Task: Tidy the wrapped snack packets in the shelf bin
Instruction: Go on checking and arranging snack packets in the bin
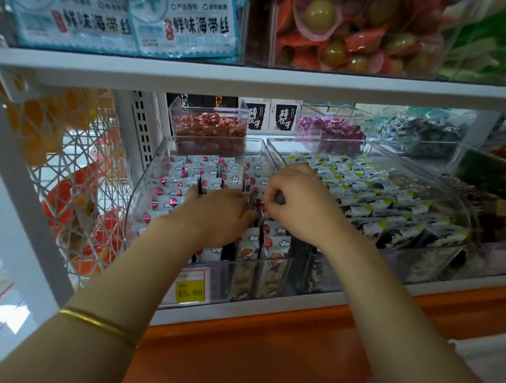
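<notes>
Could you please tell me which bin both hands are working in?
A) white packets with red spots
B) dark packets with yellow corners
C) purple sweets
A: the left hand and the right hand both sit among the white red-spotted packets in the clear bin with the price tag.

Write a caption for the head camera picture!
Left hand and right hand tidy snack packets in a clear shelf bin.

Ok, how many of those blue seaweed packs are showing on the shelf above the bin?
2. One blue seaweed pack stands at the top left of the upper shelf; the other is just right of it. More may be stacked behind them.
</notes>
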Motion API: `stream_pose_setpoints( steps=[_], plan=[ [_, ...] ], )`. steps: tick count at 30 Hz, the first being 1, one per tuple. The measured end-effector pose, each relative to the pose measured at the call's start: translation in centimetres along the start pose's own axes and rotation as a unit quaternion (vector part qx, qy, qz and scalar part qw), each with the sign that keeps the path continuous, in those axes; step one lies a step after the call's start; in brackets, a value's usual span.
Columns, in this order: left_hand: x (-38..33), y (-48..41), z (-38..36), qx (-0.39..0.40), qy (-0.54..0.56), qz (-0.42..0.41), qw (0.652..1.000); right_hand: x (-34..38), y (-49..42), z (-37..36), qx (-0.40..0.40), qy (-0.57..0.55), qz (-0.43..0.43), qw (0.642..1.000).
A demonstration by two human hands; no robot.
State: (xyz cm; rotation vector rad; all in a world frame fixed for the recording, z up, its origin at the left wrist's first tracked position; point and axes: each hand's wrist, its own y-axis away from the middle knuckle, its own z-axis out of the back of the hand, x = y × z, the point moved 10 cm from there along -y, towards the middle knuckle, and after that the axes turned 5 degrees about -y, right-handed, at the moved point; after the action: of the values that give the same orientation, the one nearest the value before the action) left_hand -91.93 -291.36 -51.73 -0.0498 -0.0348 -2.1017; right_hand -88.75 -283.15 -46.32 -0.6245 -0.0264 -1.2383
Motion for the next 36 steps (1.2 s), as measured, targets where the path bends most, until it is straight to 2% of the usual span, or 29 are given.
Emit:
stream_pose_setpoints(
  steps=[3,6,18,30,34,36],
  plan=[
    [0.6,0.5,-0.2,-0.003,-0.060,0.010,0.998,-0.2,0.0,0.1,-0.009,-0.020,-0.011,1.000],
    [1.5,1.1,0.1,-0.014,-0.073,0.027,0.997,-0.1,0.0,0.6,-0.027,-0.026,-0.008,0.999],
    [2.3,2.6,0.2,-0.036,0.022,0.033,0.999,0.9,0.9,3.5,-0.144,-0.109,0.010,0.984],
    [2.2,2.6,0.4,-0.080,0.037,0.031,0.996,1.4,2.1,6.2,-0.271,-0.124,0.028,0.954],
    [1.8,3.1,2.1,-0.133,0.077,0.024,0.988,1.2,2.5,7.0,-0.312,-0.156,0.019,0.937],
    [1.6,3.7,3.7,-0.188,0.131,0.015,0.973,1.0,2.9,7.3,-0.330,-0.177,0.015,0.927]
  ],
)
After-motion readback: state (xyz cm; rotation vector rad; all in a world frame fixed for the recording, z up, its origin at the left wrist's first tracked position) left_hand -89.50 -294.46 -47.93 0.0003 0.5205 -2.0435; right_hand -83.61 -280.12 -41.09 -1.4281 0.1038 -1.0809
